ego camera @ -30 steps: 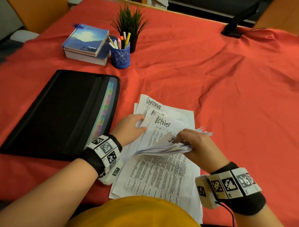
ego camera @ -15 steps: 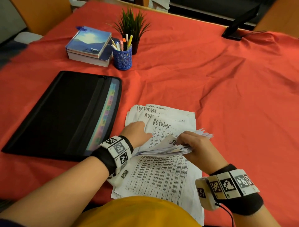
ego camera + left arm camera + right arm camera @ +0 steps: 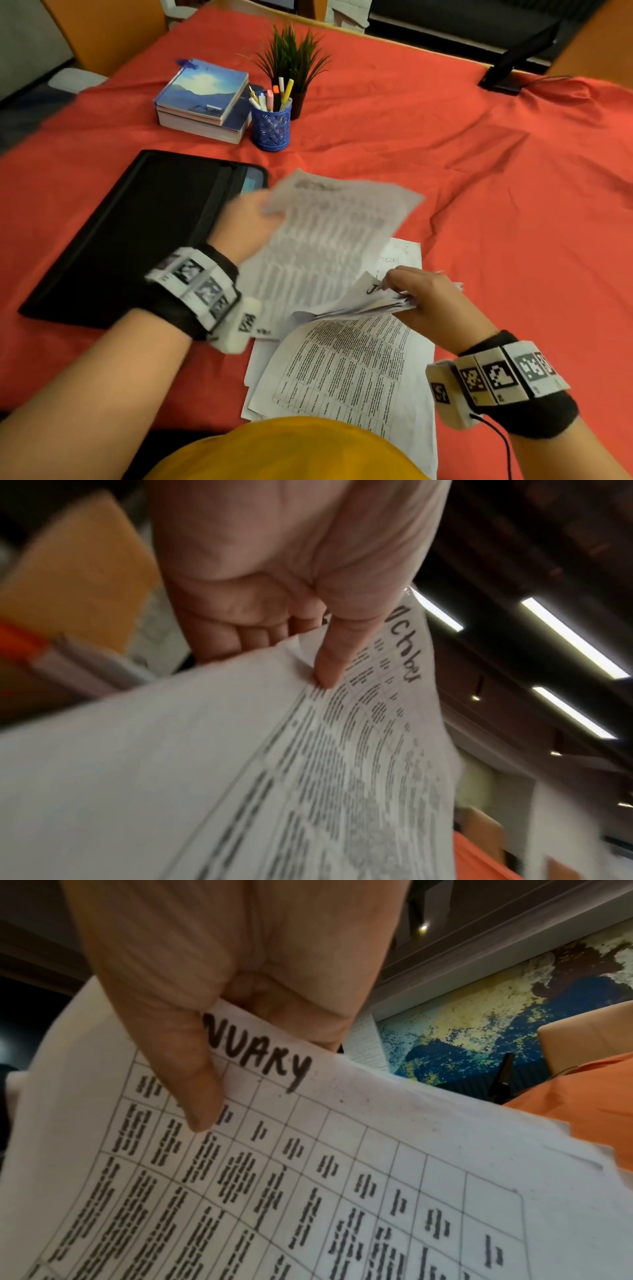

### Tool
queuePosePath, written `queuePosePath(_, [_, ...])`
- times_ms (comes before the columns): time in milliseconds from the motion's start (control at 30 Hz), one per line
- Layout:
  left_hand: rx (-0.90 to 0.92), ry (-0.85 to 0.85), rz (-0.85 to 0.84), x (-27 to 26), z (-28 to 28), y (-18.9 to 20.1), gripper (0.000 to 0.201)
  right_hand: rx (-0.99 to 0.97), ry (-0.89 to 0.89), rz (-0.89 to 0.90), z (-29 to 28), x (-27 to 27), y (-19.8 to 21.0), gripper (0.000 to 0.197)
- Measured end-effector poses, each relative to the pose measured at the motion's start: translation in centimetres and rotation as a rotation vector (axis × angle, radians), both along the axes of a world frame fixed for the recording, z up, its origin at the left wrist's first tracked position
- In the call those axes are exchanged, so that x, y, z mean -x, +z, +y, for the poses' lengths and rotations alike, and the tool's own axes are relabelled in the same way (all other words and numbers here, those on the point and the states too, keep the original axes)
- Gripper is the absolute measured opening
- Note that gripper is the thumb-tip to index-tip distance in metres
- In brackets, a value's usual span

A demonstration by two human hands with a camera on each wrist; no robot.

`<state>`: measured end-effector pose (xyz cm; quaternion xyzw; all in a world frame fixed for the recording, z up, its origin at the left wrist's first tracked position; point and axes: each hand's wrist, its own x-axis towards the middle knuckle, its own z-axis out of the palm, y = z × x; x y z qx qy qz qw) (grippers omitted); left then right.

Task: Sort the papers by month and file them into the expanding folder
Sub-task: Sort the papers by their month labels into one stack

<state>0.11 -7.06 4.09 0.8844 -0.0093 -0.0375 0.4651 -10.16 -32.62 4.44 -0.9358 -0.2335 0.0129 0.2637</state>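
Observation:
My left hand (image 3: 248, 222) pinches the top corner of a printed sheet headed October (image 3: 329, 236), lifted off the table and blurred; the left wrist view shows my thumb (image 3: 330, 656) pressed on that October sheet (image 3: 342, 750). My right hand (image 3: 428, 301) grips a bundle of sheets (image 3: 363, 301); in the right wrist view the thumb (image 3: 195, 1085) lies on the bundle's January page (image 3: 342, 1177). More papers (image 3: 346, 370) lie flat on the red cloth under both hands. The black expanding folder (image 3: 137, 233) lies to the left, its coloured tabs partly hidden by my left hand.
A stack of books (image 3: 205, 99), a blue pen cup (image 3: 271, 126) and a small potted plant (image 3: 291, 65) stand beyond the folder. A dark stand (image 3: 513, 65) sits at the far right edge. Red cloth (image 3: 496, 205) covers the table.
My left hand has lifted the October sheet off the pile and swung it up and left toward the folder. The right hand keeps its bundle in place.

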Motion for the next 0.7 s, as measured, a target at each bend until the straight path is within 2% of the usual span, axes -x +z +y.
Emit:
queuePosePath(67, [0.001, 0.148, -0.157, -1.7, 3.3, 1.9, 0.027, 0.013, 0.002, -0.008, 0.6, -0.8, 0.1, 0.012])
queuePosePath(133, [-0.031, 0.282, -0.273, -3.3, 6.4, 3.2, 0.024, 0.024, -0.034, 0.02, 1.4, -2.1, -0.3, 0.024])
queuePosePath(200, [-0.069, 0.394, -0.314, -4.6, 9.1, 3.8, 0.024, 0.05, -0.085, 0.078, 2.2, -3.7, -1.2, 0.044])
queuePosePath(233, [-0.09, 0.445, -0.32, -5.1, 10.2, 3.9, 0.022, 0.067, -0.097, 0.106, 2.6, -4.5, -1.7, 0.046])
queuePosePath(267, [-0.098, 0.48, -0.321, -5.4, 11.1, 3.8, 0.018, 0.086, -0.098, 0.123, 3.0, -5.3, -2.4, 0.04])
queuePosePath(333, [-0.074, 0.531, -0.333, -5.7, 12.3, 3.5, 0.022, 0.136, -0.074, 0.136, 3.7, -6.6, -3.5, 0.021])
queuePosePath(367, [-0.058, 0.554, -0.336, -5.8, 12.6, 3.3, 0.029, 0.157, -0.065, 0.144, 3.9, -7.2, -4.0, 0.019])
queuePosePath(433, [-0.054, 0.583, -0.333, -6.1, 13.3, 2.7, 0.036, 0.239, -0.09, 0.189, 4.0, -8.8, -4.7, 0.031])
queuePosePath(533, [-0.086, 0.592, -0.317, -6.3, 13.8, 2.1, 0.037, 0.444, -0.141, 0.357, 4.0, -11.4, -5.3, 0.057])
queuePosePath(633, [-0.063, 0.588, -0.311, -6.5, 13.8, 1.8, 0.036, 0.573, -0.102, 0.393, 4.2, -12.9, -6.1, 0.059])
queuePosePath(700, [-0.03, 0.604, -0.297, -6.6, 13.8, 1.6, 0.036, 0.588, -0.08, 0.405, 4.5, -13.2, -6.3, 0.06])
